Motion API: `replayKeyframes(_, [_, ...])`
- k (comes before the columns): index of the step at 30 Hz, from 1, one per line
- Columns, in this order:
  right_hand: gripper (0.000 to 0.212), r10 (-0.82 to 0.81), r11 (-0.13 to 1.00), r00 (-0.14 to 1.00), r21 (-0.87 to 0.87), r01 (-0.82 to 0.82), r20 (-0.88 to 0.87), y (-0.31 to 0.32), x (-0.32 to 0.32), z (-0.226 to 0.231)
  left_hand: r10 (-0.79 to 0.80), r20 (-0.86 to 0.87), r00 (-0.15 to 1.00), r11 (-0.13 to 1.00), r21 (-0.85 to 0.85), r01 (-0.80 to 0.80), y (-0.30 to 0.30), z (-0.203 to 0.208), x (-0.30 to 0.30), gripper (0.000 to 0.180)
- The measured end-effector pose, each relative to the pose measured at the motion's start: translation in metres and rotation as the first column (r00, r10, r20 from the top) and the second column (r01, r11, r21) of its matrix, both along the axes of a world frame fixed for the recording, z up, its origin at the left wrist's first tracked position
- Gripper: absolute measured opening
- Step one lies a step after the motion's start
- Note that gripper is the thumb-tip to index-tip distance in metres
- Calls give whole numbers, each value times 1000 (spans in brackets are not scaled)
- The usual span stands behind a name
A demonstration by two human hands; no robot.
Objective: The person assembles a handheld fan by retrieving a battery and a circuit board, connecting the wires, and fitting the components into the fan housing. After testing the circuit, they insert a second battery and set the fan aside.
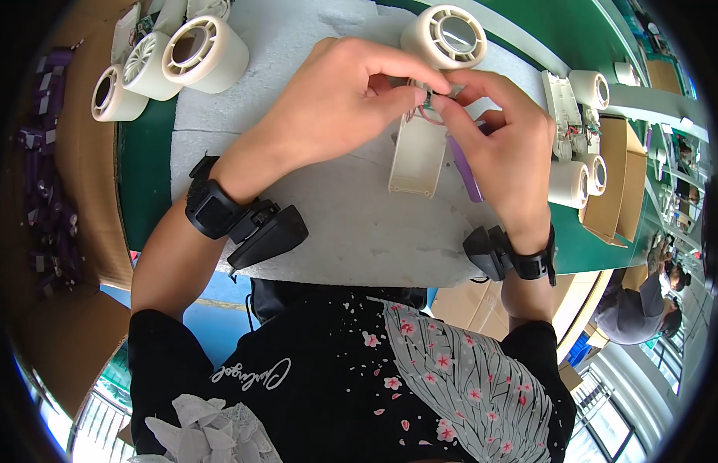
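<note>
My left hand (pixel 336 104) and my right hand (pixel 502 127) meet at the far middle, thumb and forefinger of each pinched together. Thin wires (pixel 430 117), one of them red, and a small greenish part show at the fingertips, which partly cover them. Below the fingertips a cream plastic handle shell (pixel 417 158) lies open side up on the grey foam mat. The cream round head (pixel 445 38), a ring with a dark centre, stands just beyond my fingers. Under my right hand a long purple piece (pixel 465 170) sticks out beside the shell, partly hidden.
More cream round-headed housings (pixel 208 54) stand at the far left. Similar housings (pixel 571 181) and open shells with wiring (pixel 563 116) lie at the right, next to a cardboard box (pixel 618 177). A large carton (pixel 89 170) holding purple pieces is at the left. The foam mat (pixel 351 224) covers the green table.
</note>
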State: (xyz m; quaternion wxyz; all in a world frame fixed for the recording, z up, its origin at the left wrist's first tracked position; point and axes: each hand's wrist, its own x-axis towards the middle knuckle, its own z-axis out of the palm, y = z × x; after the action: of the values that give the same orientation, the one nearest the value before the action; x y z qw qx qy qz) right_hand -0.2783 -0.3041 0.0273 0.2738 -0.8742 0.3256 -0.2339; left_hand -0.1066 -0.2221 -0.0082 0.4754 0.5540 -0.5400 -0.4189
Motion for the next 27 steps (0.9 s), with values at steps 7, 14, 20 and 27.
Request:
replayKeyframes(7, [13, 11, 992, 999, 125, -5, -50, -5, -3, 0, 40, 72, 997, 998, -40, -38, -2, 0, -1, 22])
replayKeyframes(14, [12, 90, 968, 993, 240, -70, -75, -9, -5, -5, -30, 105, 994, 998, -58, 36, 0, 0, 1, 26])
replayKeyframes(20, [14, 117, 932, 989, 354, -78, -91, -13, -5, -2, -61, 135, 989, 997, -37, 66, 2, 4, 1, 30])
replayKeyframes(27, [26, 143, 815, 988, 573, -89, -51, -11, -5, 4, 14, 74, 997, 994, 105, -21, 3, 9, 4, 34])
